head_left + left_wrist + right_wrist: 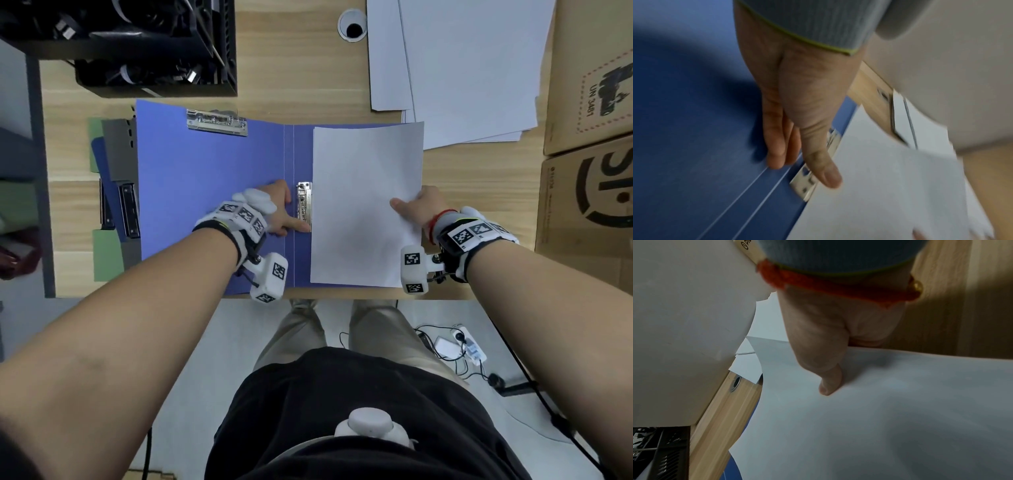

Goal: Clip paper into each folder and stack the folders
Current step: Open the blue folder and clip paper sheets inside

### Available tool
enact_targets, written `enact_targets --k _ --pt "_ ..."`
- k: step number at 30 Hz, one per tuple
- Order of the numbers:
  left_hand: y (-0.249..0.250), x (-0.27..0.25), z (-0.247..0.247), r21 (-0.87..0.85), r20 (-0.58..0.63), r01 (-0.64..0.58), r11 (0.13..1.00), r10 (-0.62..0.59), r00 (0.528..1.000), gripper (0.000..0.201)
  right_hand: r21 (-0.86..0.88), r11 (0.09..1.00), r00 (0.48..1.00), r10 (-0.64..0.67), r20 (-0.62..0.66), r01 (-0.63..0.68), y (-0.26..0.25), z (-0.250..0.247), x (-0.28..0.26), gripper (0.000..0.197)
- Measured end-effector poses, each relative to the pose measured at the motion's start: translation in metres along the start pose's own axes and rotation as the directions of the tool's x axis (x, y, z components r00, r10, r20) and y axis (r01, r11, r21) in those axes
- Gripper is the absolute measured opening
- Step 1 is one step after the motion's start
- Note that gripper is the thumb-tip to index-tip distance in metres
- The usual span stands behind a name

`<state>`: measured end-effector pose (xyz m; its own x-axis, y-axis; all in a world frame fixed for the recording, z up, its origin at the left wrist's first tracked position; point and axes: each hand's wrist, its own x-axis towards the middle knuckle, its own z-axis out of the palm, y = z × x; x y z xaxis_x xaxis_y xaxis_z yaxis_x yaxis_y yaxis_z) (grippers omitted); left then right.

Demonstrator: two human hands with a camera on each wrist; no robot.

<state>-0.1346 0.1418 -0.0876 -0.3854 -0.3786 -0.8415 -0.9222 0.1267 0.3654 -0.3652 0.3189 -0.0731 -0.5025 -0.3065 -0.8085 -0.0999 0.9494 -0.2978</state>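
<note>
Nearest the body, an open blue folder [205, 178] is laid flat on the wooden surface [479, 178], its near edge at the surface's front rim. A white sheet of paper [366, 205] is placed on the folder's right half, its left edge up against the metal side clip [304, 205] beside the spine.

The right hand [416, 209] is closed on the sheet's right edge: in the head view only the thumb is seen on top. The right wrist view shows that thumb pressed onto the paper [879, 418] with the sheet bowed upward, and the fingers hidden beneath it.

The left hand [279, 212] is laid on the folder at the spine, holding nothing. The left wrist view shows what the head view cannot: the thumb is stretched across the clip [807, 183] toward the paper's edge, while the fingers [777, 146] are extended down onto the blue cover. That view is blurred, so the clip's lever position cannot be told.

Farther out, a second metal clip [216, 122] is fixed at the top of the left flap. Other folders [116, 192], green, grey and blue, are partly covered at the left. Beyond, loose paper sheets [472, 68], a black crate [137, 44], and cardboard boxes [589, 137] at the right are noted.
</note>
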Motion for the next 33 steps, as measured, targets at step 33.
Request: enact_targets --k 33 --pt "0.012 0.008 -0.015 -0.329 -0.178 -0.050 0.943 -0.010 0.984 0.056 0.067 0.996 0.998 -0.055 0.005 0.055 0.007 0.000 0.013 0.042"
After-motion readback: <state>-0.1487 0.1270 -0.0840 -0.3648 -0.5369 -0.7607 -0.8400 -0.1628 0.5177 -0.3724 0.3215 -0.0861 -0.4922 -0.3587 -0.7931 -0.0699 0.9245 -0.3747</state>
